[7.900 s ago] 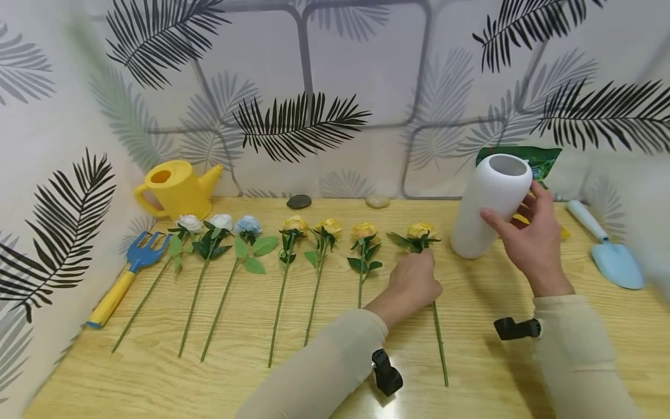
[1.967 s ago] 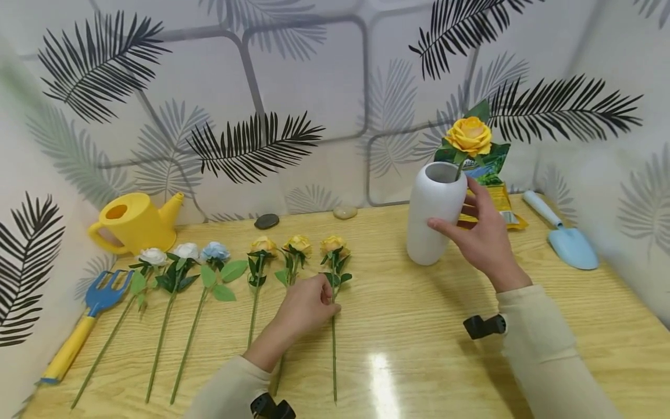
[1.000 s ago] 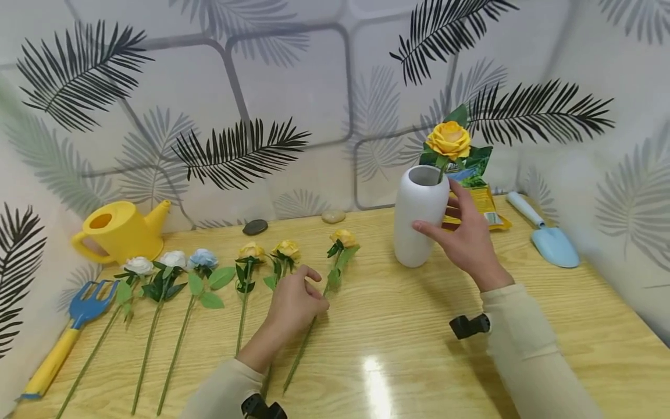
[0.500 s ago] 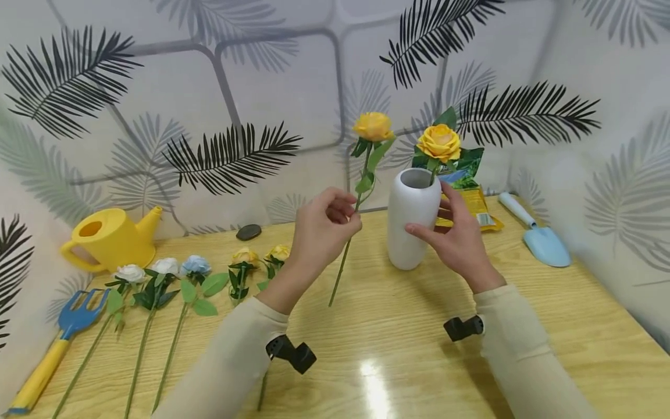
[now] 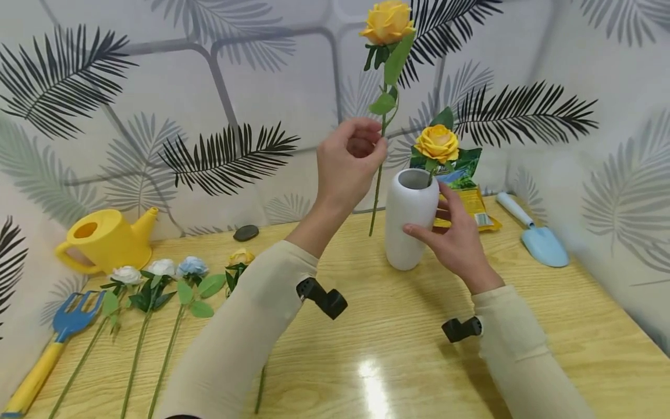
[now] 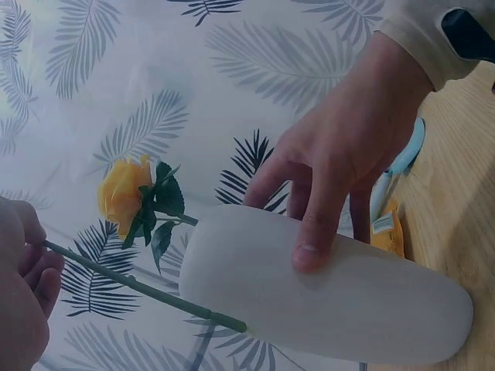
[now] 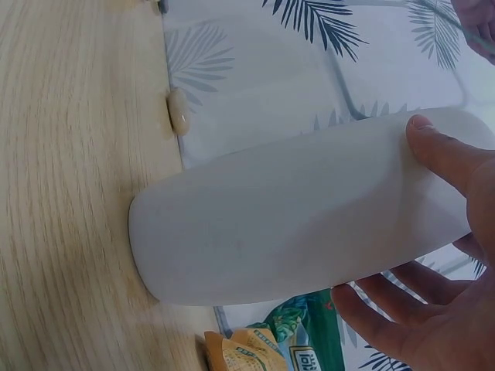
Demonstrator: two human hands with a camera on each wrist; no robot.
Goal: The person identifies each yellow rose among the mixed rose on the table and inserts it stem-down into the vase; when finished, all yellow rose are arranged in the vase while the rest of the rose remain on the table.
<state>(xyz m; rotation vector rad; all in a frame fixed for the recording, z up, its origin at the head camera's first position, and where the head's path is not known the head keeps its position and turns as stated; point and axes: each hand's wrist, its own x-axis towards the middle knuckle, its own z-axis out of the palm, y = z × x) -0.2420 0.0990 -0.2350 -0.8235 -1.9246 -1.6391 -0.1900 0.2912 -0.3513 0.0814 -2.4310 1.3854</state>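
Pinching: my left hand (image 5: pixel 348 160) has the stem of a yellow rose (image 5: pixel 388 23) clamped between thumb and fingers, high over the table (image 5: pixel 398 349), bloom on top!
White vase (image 5: pixel 410 233): base down on the wood, and my right hand (image 5: pixel 460 238) is curled round its upper body, thumb on the near side, fingers at the far side.
Stem: hanging at the left of the vase in the head view, its lower end below rim height; touching the wall or just clear, I cannot tell.
Vase mouth: 1 other yellow bloom (image 5: pixel 437 144) stands in it, stem leaning on the right side of the rim.
Flower row: 2 white flowers (image 5: pixel 161 268) and 1 blue flower (image 5: pixel 192 266) lie off to my left, with 1 yellow flower (image 5: pixel 241 256) partly hidden by my left sleeve (image 5: pixel 235 331).
Back left: a yellow watering can (image 5: pixel 112 241), a dark stone (image 5: pixel 246 233) to its right.
Far left: a blue-headed fork (image 5: pixel 75 320) with a yellow handle.
Right side: green and yellow packaging (image 5: pixel 473 206) behind the vase, then a light-blue trowel (image 5: pixel 545 247).
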